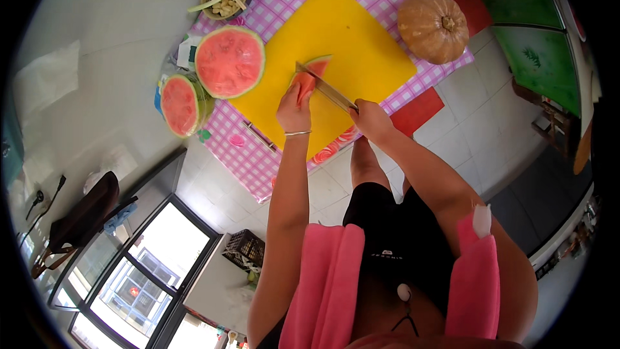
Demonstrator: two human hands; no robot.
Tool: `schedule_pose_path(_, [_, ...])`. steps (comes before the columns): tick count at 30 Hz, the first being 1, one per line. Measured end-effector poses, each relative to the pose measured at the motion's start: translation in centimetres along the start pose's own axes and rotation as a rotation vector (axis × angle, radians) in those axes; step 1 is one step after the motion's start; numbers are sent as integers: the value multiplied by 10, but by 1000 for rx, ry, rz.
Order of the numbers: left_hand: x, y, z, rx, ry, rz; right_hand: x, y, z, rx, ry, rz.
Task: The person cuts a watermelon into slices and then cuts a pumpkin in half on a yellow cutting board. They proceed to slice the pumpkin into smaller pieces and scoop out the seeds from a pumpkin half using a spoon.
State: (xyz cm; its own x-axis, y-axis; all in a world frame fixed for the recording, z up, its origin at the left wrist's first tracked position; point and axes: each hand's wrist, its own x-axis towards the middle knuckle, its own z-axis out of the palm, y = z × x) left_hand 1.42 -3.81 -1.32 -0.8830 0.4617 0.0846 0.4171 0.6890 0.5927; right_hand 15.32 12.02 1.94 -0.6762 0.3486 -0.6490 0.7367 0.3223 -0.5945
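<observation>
Two big melon pieces (229, 61) wait, uncut | left hand (294, 111) grip holds small wedge (309, 77) on yellow board (361, 45) | right hand (371, 118) grip holds knife (326, 88), blade on wedge | slicing started, most left

Smooth yellow plastic cutting board (349, 45) there, matt under a shiny metal knife blade (326, 88). Wet, glossy red watermelon flesh (228, 62). Checked cloth (258, 155) beneath, pumpkin (433, 26) dull and ribbed.
</observation>
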Motion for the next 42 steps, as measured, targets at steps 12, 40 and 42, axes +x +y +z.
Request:
schedule_pose_path(12, [17,3,-16,-305,45,-413,-17,21,1,295,43,73])
schedule_pose_path(40, [-37,-38,-71,-412,-91,-617,-60,-43,14,-119,-31,-300])
schedule_pose_path(42, [-36,-39,-70,-425,-88,-628,-59,-44,18,-151,-13,-327])
